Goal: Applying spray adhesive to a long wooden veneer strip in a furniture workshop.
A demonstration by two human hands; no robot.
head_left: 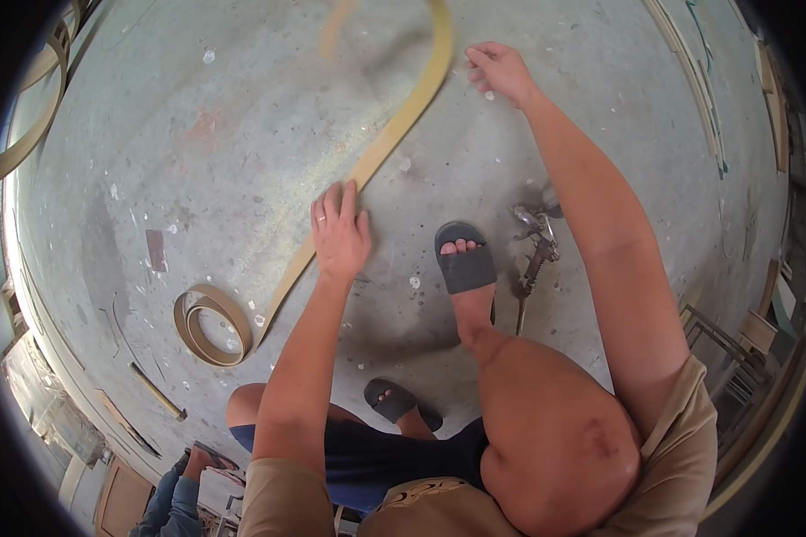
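- Tan edging strip (387, 139), coiled on the floor (188, 152) at left, running diagonally upward; could spring loose through slipping pressure.
- Left hand (340, 234) across it, fingers mostly straight, no tight grip.
- Right hand (501, 73) just beside, grip loosely curled, apparently empty.
- Spray gun (541, 234) near sandal (468, 271); could skid if kicked; cup (553, 201) contents hidden.

Soft light casts faint shadows; the strip (382, 148) blurs up top, edges bow.
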